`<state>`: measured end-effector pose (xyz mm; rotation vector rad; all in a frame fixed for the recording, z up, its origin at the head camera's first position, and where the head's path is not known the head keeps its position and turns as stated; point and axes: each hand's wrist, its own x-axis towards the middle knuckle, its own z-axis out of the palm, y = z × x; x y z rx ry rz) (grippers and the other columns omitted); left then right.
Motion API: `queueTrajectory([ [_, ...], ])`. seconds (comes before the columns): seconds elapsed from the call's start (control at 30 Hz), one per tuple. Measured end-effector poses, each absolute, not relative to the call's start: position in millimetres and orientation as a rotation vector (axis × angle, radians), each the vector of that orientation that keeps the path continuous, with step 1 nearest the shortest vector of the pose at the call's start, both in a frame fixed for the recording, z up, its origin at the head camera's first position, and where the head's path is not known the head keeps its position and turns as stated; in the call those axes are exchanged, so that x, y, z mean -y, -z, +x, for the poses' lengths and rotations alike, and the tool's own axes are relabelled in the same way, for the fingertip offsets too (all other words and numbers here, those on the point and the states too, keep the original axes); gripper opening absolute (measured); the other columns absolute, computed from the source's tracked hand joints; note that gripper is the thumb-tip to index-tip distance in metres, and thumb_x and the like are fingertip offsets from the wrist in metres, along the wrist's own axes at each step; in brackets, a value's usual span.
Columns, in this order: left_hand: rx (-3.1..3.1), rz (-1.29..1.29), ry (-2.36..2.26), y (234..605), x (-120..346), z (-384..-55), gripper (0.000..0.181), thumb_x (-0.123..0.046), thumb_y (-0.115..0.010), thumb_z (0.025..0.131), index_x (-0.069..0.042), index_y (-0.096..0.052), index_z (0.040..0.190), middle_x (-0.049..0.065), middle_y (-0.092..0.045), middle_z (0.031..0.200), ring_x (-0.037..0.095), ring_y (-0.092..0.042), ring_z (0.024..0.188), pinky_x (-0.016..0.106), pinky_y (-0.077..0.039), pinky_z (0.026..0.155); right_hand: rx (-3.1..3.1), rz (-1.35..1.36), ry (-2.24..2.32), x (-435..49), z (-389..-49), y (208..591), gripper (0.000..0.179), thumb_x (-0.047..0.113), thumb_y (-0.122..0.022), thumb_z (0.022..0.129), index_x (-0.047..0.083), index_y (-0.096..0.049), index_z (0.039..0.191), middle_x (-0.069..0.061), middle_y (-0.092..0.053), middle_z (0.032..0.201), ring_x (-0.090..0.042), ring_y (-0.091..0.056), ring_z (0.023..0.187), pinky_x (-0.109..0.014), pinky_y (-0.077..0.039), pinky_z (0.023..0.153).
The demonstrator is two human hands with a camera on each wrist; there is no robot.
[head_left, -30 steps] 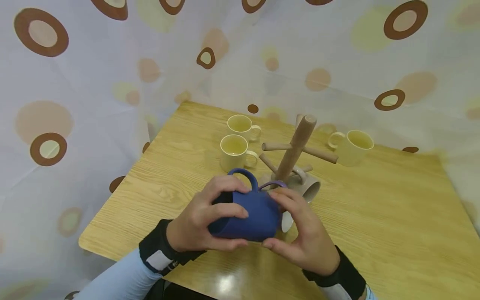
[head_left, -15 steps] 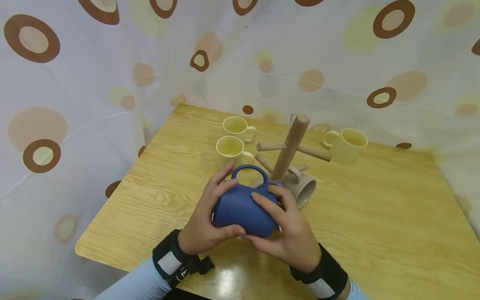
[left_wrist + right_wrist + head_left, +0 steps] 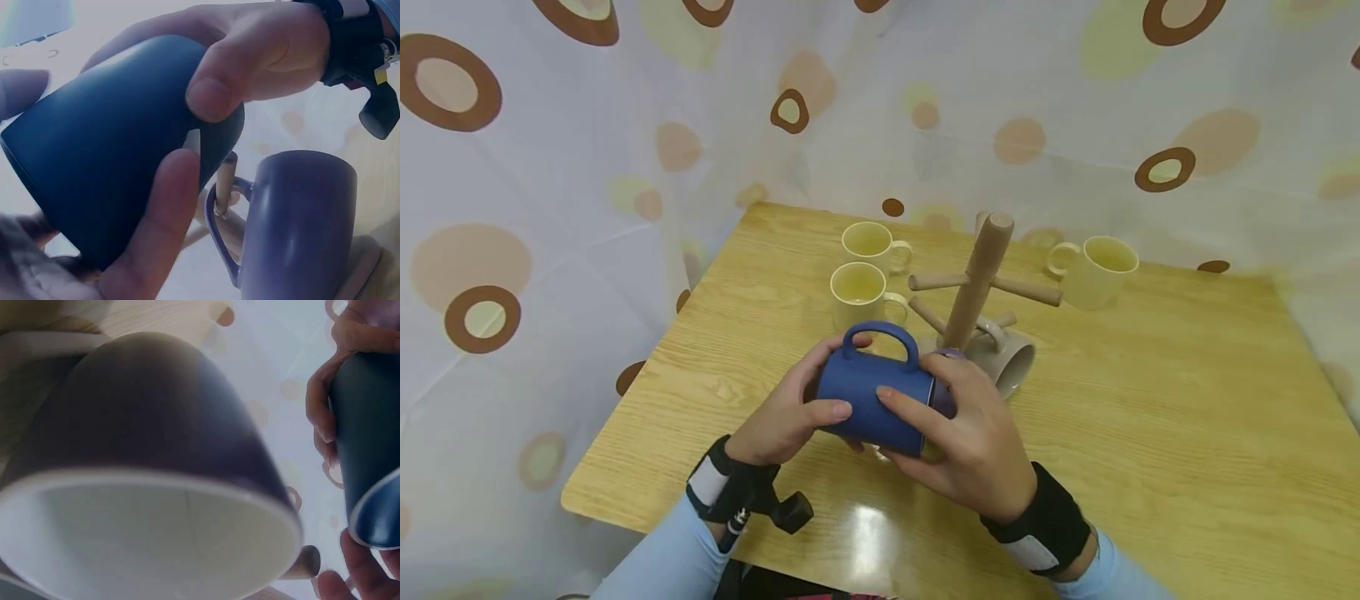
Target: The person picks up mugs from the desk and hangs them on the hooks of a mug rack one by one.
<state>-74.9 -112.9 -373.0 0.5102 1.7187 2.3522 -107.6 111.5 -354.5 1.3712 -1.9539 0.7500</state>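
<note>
Holding a blue mug (image 3: 872, 398) on its side, both hands are gripping it just in front of the wooden mug tree (image 3: 973, 287), above the near half of the tabletop (image 3: 1150, 433). The left hand (image 3: 782, 412) is curling round the mug's left end, thumb on the near side and fingers reaching up by the handle, which is pointing upward. The right hand (image 3: 962, 433) is wrapping the mug's other end, fingers laid across its body. In the left wrist view the blue mug (image 3: 119, 156) is sitting between thumb and fingers, close beside a purple mug (image 3: 294, 225) that is already hanging by its handle on one of the tree's pegs.

Judging from this, the work is looking partly done: the purple mug is on the tree, and a grey mug (image 3: 1011, 362) seems to be hanging low on the right side of the post, while the blue one is not yet on a peg. Three cream mugs are standing upright on the tabletop: two (image 3: 857, 296) (image 3: 868, 244) toward the far left edge, left of the tree, and one (image 3: 1097, 271) toward the far right corner. Several upper pegs are showing bare.
</note>
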Motion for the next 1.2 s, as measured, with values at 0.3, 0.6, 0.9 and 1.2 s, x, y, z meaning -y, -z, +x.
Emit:
queueTrajectory([
  [0.3,-2.142,0.364,-2.391,366.8,122.6,-75.8,0.062,-0.012,-0.07,0.079,-0.007,-0.04,0.133,0.02,-0.045,0.128,0.036,-0.049,0.106,0.036,-0.058,0.054,2.069,1.348,-0.89,-110.9,-108.2,350.4,0.053,0.028,-0.074,0.079,0.008,-0.059,0.125,-0.027,-0.047,0.13,-0.036,-0.046,0.117,-0.053,-0.053,0.078],
  [0.6,-2.933,0.197,-1.957,375.1,115.2,-100.8,0.06,-0.028,-0.079,0.073,-0.021,-0.052,0.126,0.007,-0.047,0.126,0.02,-0.044,0.11,0.047,-0.05,0.081,2.057,1.164,-1.041,-138.1,-113.0,351.2,0.044,0.036,-0.059,0.09,0.001,-0.063,0.116,-0.026,-0.052,0.124,-0.035,-0.047,0.116,-0.029,-0.041,0.095],
  [0.9,-3.281,0.28,-1.493,388.5,97.6,-136.9,0.062,-0.038,-0.08,0.068,-0.016,-0.057,0.12,0.01,-0.05,0.11,0.022,-0.047,0.099,0.042,-0.053,0.074,1.994,1.104,-1.055,-153.6,-104.3,357.9,0.041,0.035,-0.06,0.091,-0.002,-0.066,0.106,-0.03,-0.053,0.118,-0.037,-0.048,0.11,-0.022,-0.036,0.099],
  [1.2,-3.322,0.45,-1.404,397.1,76.3,-155.4,0.062,-0.045,-0.08,0.069,-0.016,-0.058,0.119,0.01,-0.05,0.112,0.019,-0.048,0.1,0.042,-0.054,0.077,1.986,1.077,-1.071,-164.3,-100.3,352.5,0.038,0.034,-0.058,0.092,-0.003,-0.066,0.099,-0.03,-0.055,0.113,-0.036,-0.05,0.106,-0.021,-0.038,0.095],
])
